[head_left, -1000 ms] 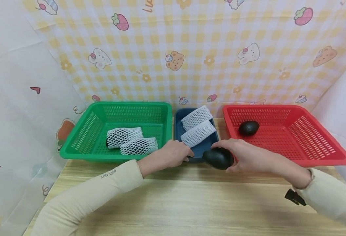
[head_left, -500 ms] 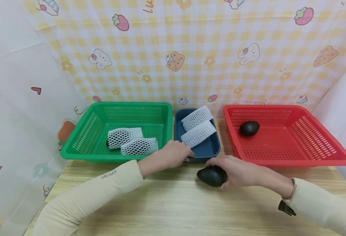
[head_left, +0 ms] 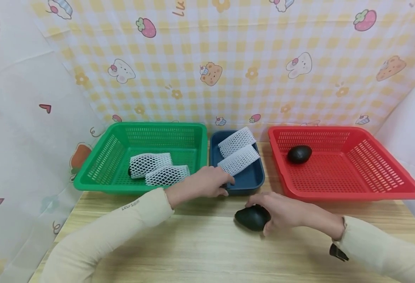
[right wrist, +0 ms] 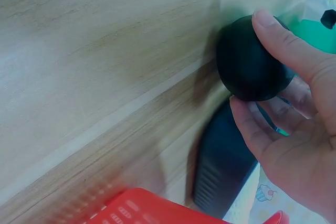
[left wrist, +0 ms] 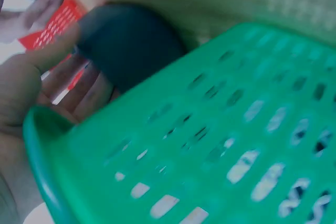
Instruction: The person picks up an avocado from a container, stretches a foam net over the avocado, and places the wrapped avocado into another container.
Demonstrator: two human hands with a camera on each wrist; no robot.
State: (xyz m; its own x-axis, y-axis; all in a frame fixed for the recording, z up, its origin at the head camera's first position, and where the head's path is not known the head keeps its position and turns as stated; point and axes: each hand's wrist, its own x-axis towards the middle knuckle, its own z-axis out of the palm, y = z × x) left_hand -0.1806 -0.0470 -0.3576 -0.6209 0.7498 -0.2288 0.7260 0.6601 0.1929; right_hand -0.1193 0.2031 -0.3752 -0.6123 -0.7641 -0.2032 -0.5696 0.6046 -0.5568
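Note:
In the head view my right hand point(head_left: 281, 212) holds a dark avocado point(head_left: 252, 218) low over the table, in front of the blue bin point(head_left: 246, 182). Thumb and fingers lie round the avocado point(right wrist: 249, 59) in the right wrist view. My left hand point(head_left: 209, 181) is at the near left corner of the blue bin, its thumb and fingers spread apart by the rim. The left wrist view is blurred, so contact with the bin is hard to tell. Two white foam net sleeves point(head_left: 238, 160) lie in the bin.
To the left stands a green basket point(head_left: 98, 184) with two sleeved fruits point(head_left: 166, 175). A red basket point(head_left: 352, 194) at the right contains another avocado point(head_left: 299, 154). Behind them hangs a checked cloth point(head_left: 179, 51). The wooden table point(head_left: 200, 243) extends in front.
My right hand has brought the avocado from beside the bin's near right corner down and toward me, slightly left. The left hand's thumb and fingers have spread at the bin's rim.

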